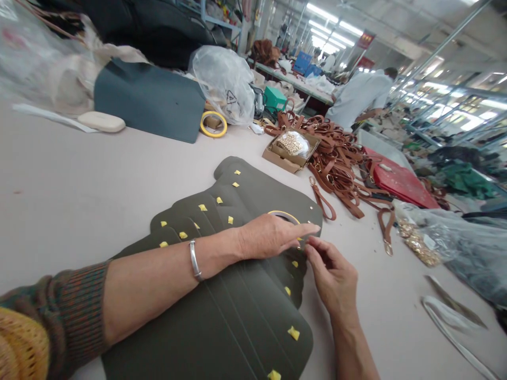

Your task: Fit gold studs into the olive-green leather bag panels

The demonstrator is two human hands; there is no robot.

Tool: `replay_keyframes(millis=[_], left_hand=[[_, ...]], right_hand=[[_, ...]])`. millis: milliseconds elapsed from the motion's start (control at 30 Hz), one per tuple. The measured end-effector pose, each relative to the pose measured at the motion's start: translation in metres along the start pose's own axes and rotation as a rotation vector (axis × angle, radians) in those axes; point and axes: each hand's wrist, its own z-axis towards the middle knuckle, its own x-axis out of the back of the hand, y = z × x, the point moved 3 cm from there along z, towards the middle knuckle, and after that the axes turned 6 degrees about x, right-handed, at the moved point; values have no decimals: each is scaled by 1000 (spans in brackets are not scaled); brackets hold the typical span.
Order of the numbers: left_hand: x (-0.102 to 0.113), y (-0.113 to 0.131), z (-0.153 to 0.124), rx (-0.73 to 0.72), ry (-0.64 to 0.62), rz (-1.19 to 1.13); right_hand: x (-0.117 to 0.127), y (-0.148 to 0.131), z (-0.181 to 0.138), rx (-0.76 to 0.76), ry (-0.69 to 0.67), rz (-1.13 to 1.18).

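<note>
A fanned stack of dark olive leather panels (237, 316) lies on the table, dotted with small yellow tape squares (293, 332). My left hand (273, 236) rests flat on the top panel with fingers stretched out, partly covering a roll of yellow tape (283, 215). My right hand (330, 272) is just beside it at the panel's right edge, fingertips pinched together on something too small to make out. A silver bangle (194, 260) sits on my left wrist.
A pile of brown leather straps (336, 163) and a cardboard box of gold hardware (291, 148) lie beyond. A red piece (400, 182), bagged gold fittings (420, 245), a grey-blue panel (150, 100), a tape roll (213, 124) and plastic bags (225, 79) surround. A person in white (362, 95) works behind.
</note>
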Motion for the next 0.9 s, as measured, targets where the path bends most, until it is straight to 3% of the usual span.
replay_keyframes(millis=[100,233,567,667,800,900], left_hand=[[-1,3,-1,-23,34,-15],[-2,6,-1,-14,18,3],[1,10,1,87,-105,55],[1,8,2,100,-72,70],[1,10,1,97,-12,75],[4,14,0,104,47,64]], right_hand=[[-3,-7,1,162,14,-55],[-6,-16,3,265,30,-148],[-8,-21,1,219,98,-356],[-9,-23,2,71,79,-219],[-16,-17,5,-239,42,181],[-18,-5,9,-383,99,381]])
